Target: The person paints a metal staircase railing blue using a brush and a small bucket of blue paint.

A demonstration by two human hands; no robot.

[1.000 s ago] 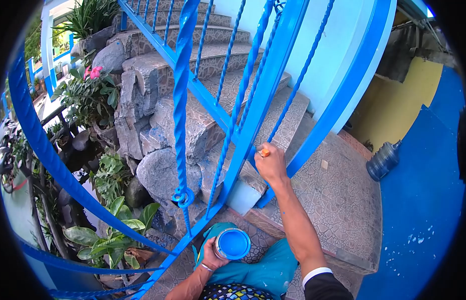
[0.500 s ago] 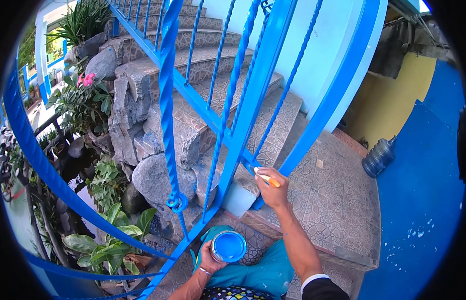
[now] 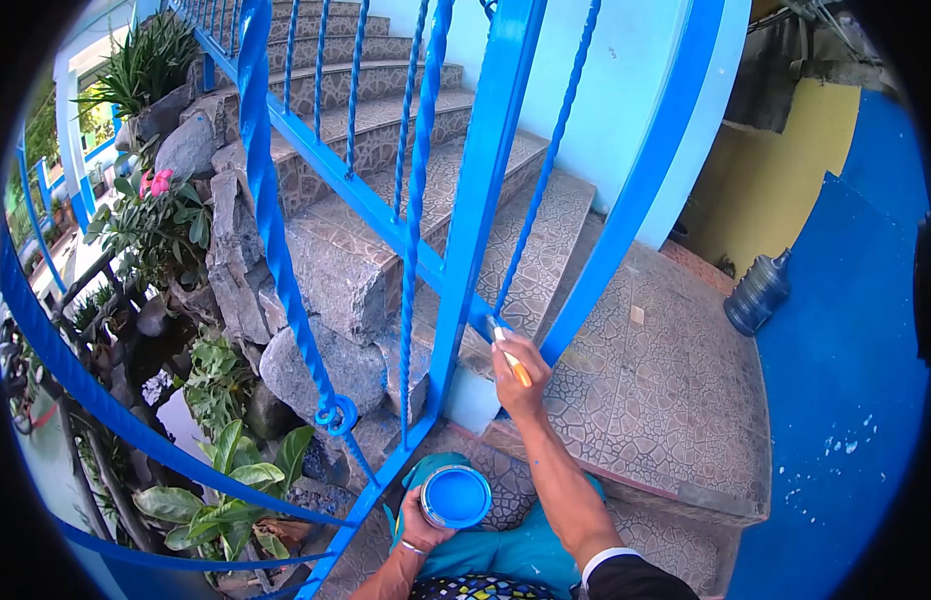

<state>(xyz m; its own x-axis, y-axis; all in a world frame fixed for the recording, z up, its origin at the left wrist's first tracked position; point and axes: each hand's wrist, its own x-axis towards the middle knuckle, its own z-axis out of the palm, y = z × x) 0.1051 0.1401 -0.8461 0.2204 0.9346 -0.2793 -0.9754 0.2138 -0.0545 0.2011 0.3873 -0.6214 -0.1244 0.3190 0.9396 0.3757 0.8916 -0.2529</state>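
My left hand (image 3: pixel 422 524) is wrapped round a can of blue paint (image 3: pixel 456 497), held upright over my lap. In my right hand (image 3: pixel 520 377) is a paintbrush (image 3: pixel 513 360) with an orange and white handle. The brush's tip meets the lower blue rail (image 3: pixel 482 316) of the railing, near the foot of a twisted bar (image 3: pixel 547 165). Just left of the brush rises a thick flat blue post (image 3: pixel 477 190). The bristles are too small to make out clearly.
Stone-patterned stairs (image 3: pixel 415 125) curve up behind the railing. Rocks (image 3: pixel 320 365) and plants (image 3: pixel 225 490) lie to the left. A tiled landing (image 3: pixel 665 390) is at the right, with a water jug (image 3: pixel 758 293) on the blue floor (image 3: pixel 845 400). A curved blue bar (image 3: pixel 115 400) crosses the left side.
The view has shifted slightly. My right hand and the brush have moved a little left and the brush now points more upward. The can stays in my left hand.
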